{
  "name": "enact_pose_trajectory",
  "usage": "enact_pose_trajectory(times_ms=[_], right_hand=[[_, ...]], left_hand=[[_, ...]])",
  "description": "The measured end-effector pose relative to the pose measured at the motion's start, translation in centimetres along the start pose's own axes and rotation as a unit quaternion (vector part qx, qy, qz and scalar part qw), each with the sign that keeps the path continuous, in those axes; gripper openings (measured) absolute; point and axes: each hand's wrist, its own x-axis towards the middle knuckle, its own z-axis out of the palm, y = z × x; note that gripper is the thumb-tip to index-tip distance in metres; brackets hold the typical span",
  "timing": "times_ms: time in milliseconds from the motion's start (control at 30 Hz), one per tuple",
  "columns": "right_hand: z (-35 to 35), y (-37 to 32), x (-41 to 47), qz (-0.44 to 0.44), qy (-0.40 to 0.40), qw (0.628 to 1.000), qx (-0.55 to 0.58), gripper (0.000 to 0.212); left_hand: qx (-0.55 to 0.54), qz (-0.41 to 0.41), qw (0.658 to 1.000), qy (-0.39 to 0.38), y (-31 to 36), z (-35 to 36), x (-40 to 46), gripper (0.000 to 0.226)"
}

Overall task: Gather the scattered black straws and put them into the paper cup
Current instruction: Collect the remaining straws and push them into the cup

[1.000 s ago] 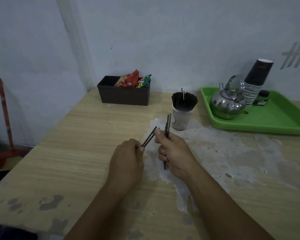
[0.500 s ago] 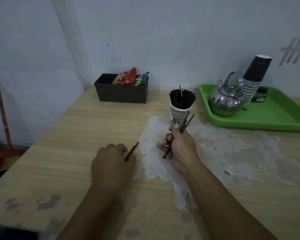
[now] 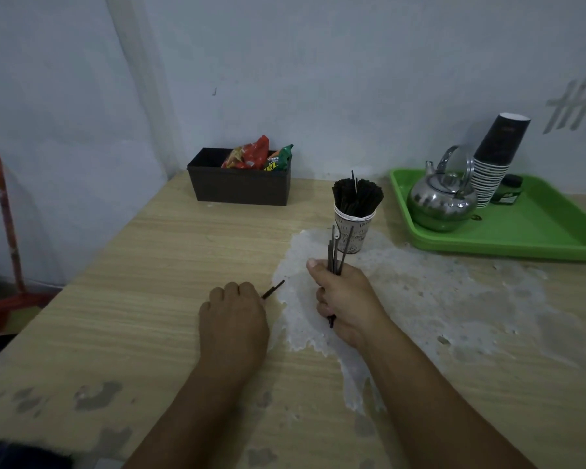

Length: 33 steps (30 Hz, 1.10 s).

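Pale plastered walls meet at a corner behind a wood-grain table (image 3: pixel 149 265) whose laminate is worn away in a whitish patch near the middle; only the head view shows it. On that patch, toward the far side, stands the paper cup (image 3: pixel 353 233), already packed with black straws (image 3: pixel 356 195). Just near of it the right hand (image 3: pixel 347 296) is raised, thumb up, its grip clamped around a small bundle of straws (image 3: pixel 336 247) held nearly upright, their tips level with the cup's wall. The left hand (image 3: pixel 232 321) rests knuckles-up on the table further left, its grip closed on a single straw (image 3: pixel 273 289) that pokes out toward the right. No loose straws show on the table, so gathering looks nearly done. The step in hand seems to be carrying the bundle to the cup; next it must rise above the rim and slide down among the crowded straws without tipping the light cup. A green tray (image 3: pixel 538 231) with a kettle (image 3: pixel 442 201) sits far right.
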Motion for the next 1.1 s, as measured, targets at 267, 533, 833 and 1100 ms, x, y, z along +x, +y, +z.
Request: enact_pose_trajectory(times_ms=[267,533,833,1100], right_hand=[[0.3,-0.1,-0.6,-0.003,-0.075,0.997,-0.017,0.015],[0.2,-0.9,-0.5,-0.133,0.006,0.989,-0.059,0.023],[-1.7,-1.2,-0.1,-0.319,0.106,0.931,-0.143,0.009],[-2.8,-0.2,0.9,-0.224,0.111,0.957,-0.145,0.018]], left_hand=[[-0.277,-0.01,0.961,0.02,1.7,-0.9,0.9,0.014],[-0.448,-0.011,0.894,-0.005,3.6,-2.2,0.8,0.013],[-0.502,-0.018,0.865,-0.007,4.5,-2.5,1.2,0.009],[-0.48,0.004,0.877,-0.006,5.4,-1.3,3.4,0.015]])
